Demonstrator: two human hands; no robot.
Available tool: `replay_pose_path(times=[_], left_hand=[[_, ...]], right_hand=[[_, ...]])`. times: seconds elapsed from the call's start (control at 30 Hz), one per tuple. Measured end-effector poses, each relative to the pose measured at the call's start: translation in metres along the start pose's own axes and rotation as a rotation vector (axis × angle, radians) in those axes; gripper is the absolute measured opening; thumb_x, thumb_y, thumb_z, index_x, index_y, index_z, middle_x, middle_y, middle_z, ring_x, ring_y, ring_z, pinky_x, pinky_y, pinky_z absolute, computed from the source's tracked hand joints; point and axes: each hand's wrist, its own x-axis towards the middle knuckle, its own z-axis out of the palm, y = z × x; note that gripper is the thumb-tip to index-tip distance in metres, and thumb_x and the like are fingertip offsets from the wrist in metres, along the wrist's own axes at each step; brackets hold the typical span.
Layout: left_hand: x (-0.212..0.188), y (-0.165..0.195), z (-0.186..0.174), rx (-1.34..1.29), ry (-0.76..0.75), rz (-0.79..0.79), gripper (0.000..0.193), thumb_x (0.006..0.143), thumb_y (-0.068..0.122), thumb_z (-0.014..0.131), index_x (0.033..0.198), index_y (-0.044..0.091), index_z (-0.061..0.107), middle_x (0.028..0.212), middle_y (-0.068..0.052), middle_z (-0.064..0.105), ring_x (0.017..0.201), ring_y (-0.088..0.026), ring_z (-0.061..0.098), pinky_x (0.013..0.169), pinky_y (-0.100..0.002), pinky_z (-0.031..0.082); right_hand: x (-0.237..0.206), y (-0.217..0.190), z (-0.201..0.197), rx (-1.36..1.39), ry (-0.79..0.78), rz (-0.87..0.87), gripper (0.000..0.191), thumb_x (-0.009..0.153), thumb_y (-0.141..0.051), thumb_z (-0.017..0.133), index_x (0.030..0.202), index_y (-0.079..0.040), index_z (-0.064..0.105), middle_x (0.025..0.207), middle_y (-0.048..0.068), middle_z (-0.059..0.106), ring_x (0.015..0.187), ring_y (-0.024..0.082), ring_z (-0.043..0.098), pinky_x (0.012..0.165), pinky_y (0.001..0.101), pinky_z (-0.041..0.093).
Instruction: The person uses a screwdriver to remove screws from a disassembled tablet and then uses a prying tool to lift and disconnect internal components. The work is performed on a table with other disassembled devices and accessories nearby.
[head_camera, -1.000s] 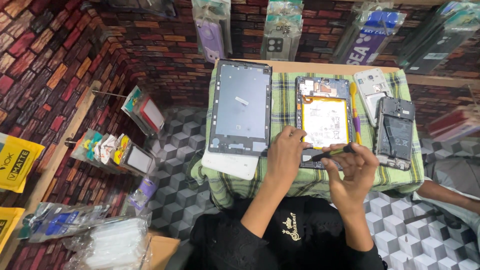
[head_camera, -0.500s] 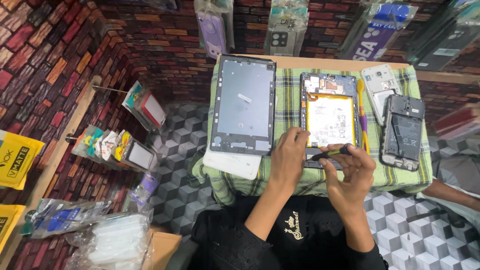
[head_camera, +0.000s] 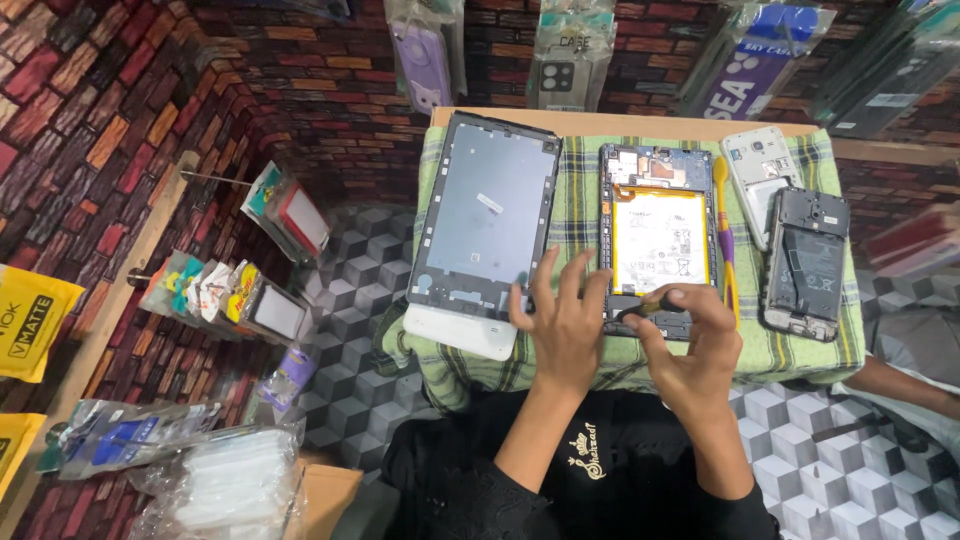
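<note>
The opened tablet (head_camera: 658, 240) lies back-up on the green checked cloth (head_camera: 580, 210) that covers the desk (head_camera: 620, 122), its white battery and dark circuit boards bare, near the middle of the cloth. The cloth is the largest thing here, hanging over the desk's near edge. Next in size is the grey tablet frame (head_camera: 488, 222), lying to the left of the opened tablet and apart from it, with its near end resting on a white slab (head_camera: 460, 332). To the right of the opened tablet lie 2 phones: a dark one with its back off (head_camera: 806, 264), and a white one (head_camera: 758, 170) beyond it, the 2 overlapping at the corner. Between the opened tablet and the phones lies a yellow and purple prying tool (head_camera: 726, 240), running along the tablet's right edge.

The left hand (head_camera: 562, 325) has its fingers spread wide and holds nothing; the fingertips press on the cloth and the tablet's lower left corner. The right hand (head_camera: 690, 345) is curled around a small dark tool (head_camera: 645, 306), whose tip points left at the tablet's bottom edge.
</note>
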Motion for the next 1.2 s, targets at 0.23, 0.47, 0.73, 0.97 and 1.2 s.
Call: replay_pose_path(times=[0.23,0.47,0.73,0.97,1.2], left_hand=[[-0.003,0.001,0.006,0.118,-0.07,-0.077,0.038,0.081,-0.002,0.068,0.111,0.021,0.072,0.143,0.005,0.058,0.146,-0.025,0.039,0.106,-0.053,0.012],[-0.005,0.001,0.013,0.212,-0.013,-0.029,0.022,0.093,0.008,0.07,0.109,0.023,0.071,0.137,0.009,0.061,0.141,-0.019,0.047,0.109,-0.051,0.015],[-0.013,-0.001,0.02,0.261,0.146,0.069,0.009,0.103,0.026,0.069,0.109,0.03,0.074,0.137,0.015,0.063,0.136,-0.013,0.051,0.108,-0.046,0.014],[-0.013,0.001,0.016,0.221,0.031,0.015,0.013,0.096,0.017,0.069,0.104,0.026,0.074,0.14,0.012,0.062,0.141,-0.018,0.048,0.105,-0.049,0.016],[-0.007,0.001,0.015,0.098,-0.135,-0.018,0.011,0.086,0.008,0.071,0.083,0.018,0.072,0.145,0.006,0.059,0.145,-0.023,0.042,0.103,-0.058,0.021]], right_hand=[[0.002,-0.012,-0.006,0.147,-0.064,0.02,0.056,0.093,0.017,0.058,0.136,-0.01,0.033,0.128,0.018,0.059,0.121,0.027,0.064,0.106,0.038,0.052],[0.001,-0.01,-0.003,0.181,0.015,0.092,0.052,0.094,0.014,0.061,0.134,-0.009,0.036,0.126,0.015,0.057,0.119,0.023,0.065,0.105,0.0356,0.054],[0.0,-0.011,-0.001,0.051,0.081,0.073,0.055,0.091,0.014,0.067,0.132,-0.007,0.037,0.127,0.016,0.054,0.116,0.024,0.064,0.102,0.0331,0.053],[0.004,-0.013,-0.006,-0.158,0.082,-0.019,0.055,0.085,0.015,0.072,0.125,-0.007,0.041,0.121,0.018,0.056,0.111,0.028,0.061,0.101,0.0359,0.05],[0.003,-0.016,-0.007,-0.019,0.044,0.042,0.053,0.086,0.021,0.056,0.128,-0.003,0.035,0.124,0.024,0.057,0.121,0.032,0.058,0.108,0.0406,0.046]])
